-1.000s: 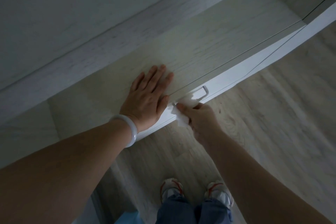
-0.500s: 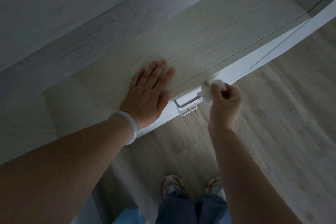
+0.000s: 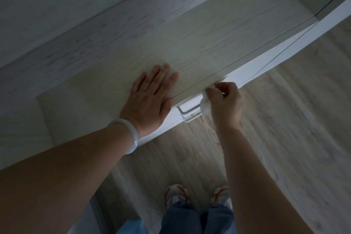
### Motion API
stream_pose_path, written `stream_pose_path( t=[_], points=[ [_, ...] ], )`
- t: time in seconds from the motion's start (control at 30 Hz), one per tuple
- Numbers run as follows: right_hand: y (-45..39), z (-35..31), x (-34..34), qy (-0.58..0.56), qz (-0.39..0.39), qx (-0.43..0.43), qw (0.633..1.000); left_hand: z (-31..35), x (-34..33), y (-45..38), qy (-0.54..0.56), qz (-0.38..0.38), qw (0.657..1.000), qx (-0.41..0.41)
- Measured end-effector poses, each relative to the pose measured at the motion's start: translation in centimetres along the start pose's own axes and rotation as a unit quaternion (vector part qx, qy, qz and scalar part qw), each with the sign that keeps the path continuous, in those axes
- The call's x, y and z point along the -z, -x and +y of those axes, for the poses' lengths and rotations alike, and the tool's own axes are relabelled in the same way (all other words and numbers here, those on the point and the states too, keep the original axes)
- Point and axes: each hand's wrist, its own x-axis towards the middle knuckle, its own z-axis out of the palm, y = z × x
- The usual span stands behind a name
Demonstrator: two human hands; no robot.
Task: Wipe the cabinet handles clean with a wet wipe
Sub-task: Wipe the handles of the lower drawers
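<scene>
A metal bar handle (image 3: 187,110) sticks out from the white front of the cabinet (image 3: 247,71), just below its pale wood top. My right hand (image 3: 225,103) grips a crumpled white wet wipe (image 3: 205,107) and holds it against the handle's right end, which the wipe and hand hide. My left hand (image 3: 150,100) lies flat on the cabinet top, fingers straight, just left of the handle. A white bangle (image 3: 129,135) circles that wrist.
The cabinet's front edge runs diagonally up to the right, with a thin seam (image 3: 284,51) along it. A pale wall (image 3: 57,5) rises behind the top. Wood-look floor (image 3: 284,138) spreads to the right; my feet in white and red shoes (image 3: 177,194) stand below.
My right hand with the wipe slid from the handle's left end to its right end, uncovering the bar. My left hand stayed flat on the top.
</scene>
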Motion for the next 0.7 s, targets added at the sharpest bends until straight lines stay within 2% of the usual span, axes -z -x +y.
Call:
stream_pose_path(
  t=[0.13, 0.3, 0.43, 0.5, 0.6, 0.7],
  points=[
    [1.1, 0.3, 0.2, 0.018, 0.006, -0.005, 1.000, -0.1, 0.0, 0.0, -0.002, -0.003, 1.000, 0.003],
    [0.9, 0.7, 0.1, -0.034, 0.021, -0.046, 0.998, 0.0, 0.1, 0.0, -0.005, -0.004, 1.000, 0.001],
    [-0.2, 0.5, -0.1, -0.037, 0.021, -0.042, 0.998, -0.1, 0.2, 0.0, -0.001, 0.001, 1.000, 0.001],
    [0.5, 0.8, -0.3, -0.075, 0.018, -0.045, 0.996, 0.0, 0.2, 0.0, 0.000, 0.002, 1.000, 0.002],
    [1.6, 1.6, -0.2, -0.118, 0.036, -0.029, 0.992, 0.0, 0.1, 0.0, 0.000, 0.001, 1.000, 0.003],
    [2.8, 2.4, -0.2, -0.072, 0.048, 0.011, 0.996, 0.2, 0.1, 0.0, 0.000, 0.003, 1.000, 0.005]
  ],
)
